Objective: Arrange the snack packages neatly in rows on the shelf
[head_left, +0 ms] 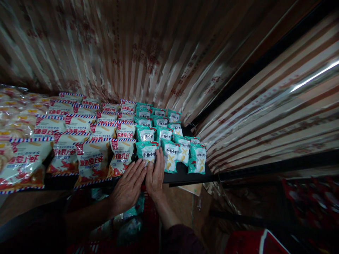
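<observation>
A small green-and-white snack bag (pixel 147 149) stands upright at the front of the shelf, between my two hands. My left hand (pixel 129 182) lies against its lower left front, fingers stretched out and close together. My right hand (pixel 155 173) grips the bag's right side, its thumb across the lower front and its fingers up along the edge. The hands partly cover the bag's bottom. Rows of matching green bags (pixel 170 155) stand behind and to the right. Left of my hands is a white, red and blue snack bag (pixel 121 157), close to my left fingertips.
More striped-edge bags (pixel 91 160) fill the shelf to the left, with clear-wrapped packs (pixel 13 116) beyond. Striped plastic sheeting (pixel 148 53) hangs behind and at the right. Below the dark shelf edge (pixel 182 179), a red basket (pixel 152 215) holds green bags (pixel 129 231).
</observation>
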A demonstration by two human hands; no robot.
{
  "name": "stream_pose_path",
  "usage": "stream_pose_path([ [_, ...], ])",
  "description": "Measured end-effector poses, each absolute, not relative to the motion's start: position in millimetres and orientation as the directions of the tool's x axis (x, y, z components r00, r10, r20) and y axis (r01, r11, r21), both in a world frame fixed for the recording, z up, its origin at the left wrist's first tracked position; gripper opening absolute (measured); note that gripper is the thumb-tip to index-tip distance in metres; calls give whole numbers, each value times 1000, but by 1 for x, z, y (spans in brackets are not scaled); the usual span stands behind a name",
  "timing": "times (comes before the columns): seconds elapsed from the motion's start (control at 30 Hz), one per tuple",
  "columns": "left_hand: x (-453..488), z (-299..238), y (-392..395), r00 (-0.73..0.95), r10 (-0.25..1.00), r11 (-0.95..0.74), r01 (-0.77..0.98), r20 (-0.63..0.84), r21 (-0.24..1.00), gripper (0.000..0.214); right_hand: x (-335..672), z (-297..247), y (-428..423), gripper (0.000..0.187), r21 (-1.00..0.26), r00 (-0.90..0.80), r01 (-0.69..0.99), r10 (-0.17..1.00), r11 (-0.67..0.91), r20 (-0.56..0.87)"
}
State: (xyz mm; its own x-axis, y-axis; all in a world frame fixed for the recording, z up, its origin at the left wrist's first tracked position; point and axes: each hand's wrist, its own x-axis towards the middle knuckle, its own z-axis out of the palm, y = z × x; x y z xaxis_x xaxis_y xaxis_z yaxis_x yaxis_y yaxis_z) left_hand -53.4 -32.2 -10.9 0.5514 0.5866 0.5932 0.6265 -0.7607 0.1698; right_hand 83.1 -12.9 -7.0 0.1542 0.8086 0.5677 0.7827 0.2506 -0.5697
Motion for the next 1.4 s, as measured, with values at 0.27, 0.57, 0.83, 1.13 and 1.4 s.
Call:
stream_pose_path([
  [0.27, -53, -15, -35, 550, 574, -763, 627, 607, 153, 60, 87, -9, -16, 48, -554, 147, 794, 804, 252, 577],
  [0.57, -53, -16, -38, 562, 582, -771, 611, 588, 180, 59, 89, -10, -20, 48, -561, 140, 786, 809, 260, 571],
  [0.83, -53, -17, -41, 548, 595, -770, 599, 587, 221, 65, 90, -10, -23, 48, -551, 127, 790, 806, 271, 578],
  [1.13, -51, -17, -42, 556, 619, -767, 580, 555, 274, 69, 89, -9, -29, 48, -635, 178, 744, 854, 208, 488],
  [1.4, -48, -10, -39, 576, 594, -800, 499, 561, 334, 71, 88, -6, -32, 49, -728, 240, 654, 855, 207, 459],
])
